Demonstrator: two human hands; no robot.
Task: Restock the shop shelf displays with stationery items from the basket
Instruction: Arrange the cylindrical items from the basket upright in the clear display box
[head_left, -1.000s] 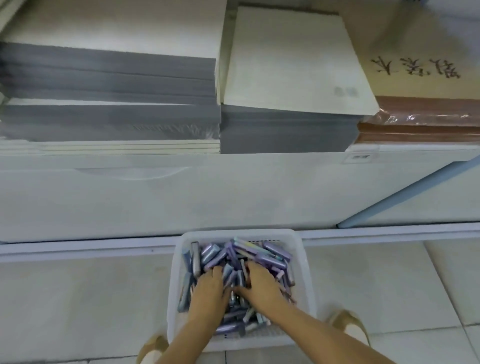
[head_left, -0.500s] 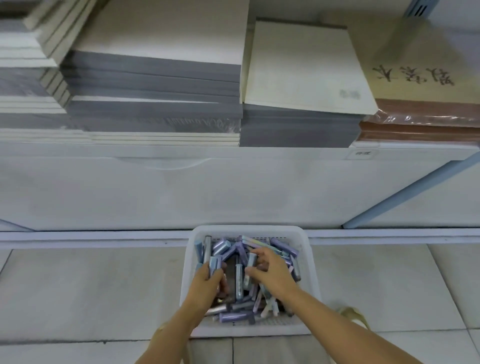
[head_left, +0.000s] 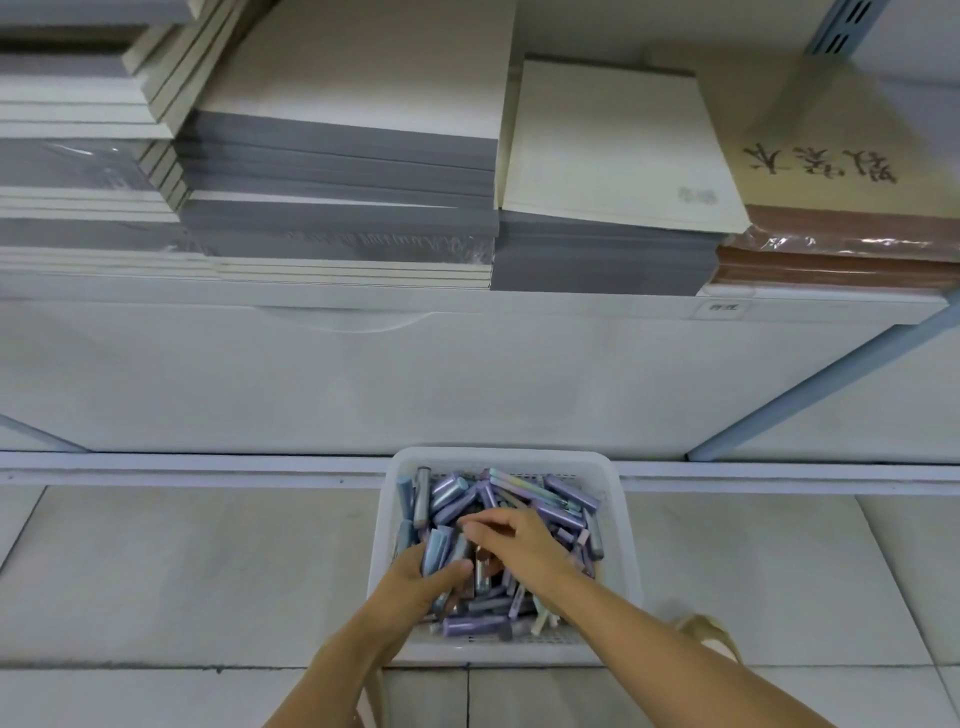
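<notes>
Lower centre, basket: your left hand clasps sticks, long axis up-frame; right hand adjacent rightward, its grip undeterminable.

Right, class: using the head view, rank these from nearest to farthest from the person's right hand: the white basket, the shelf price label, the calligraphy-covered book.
1. White basket: the right hand is inside it, on the floor.
2. Shelf price label: on the shelf's front edge, above right.
3. Calligraphy-covered book: atop the brown stack, far right.

Left hand, earlier flat in the basket, now around several purple sticks.
</notes>
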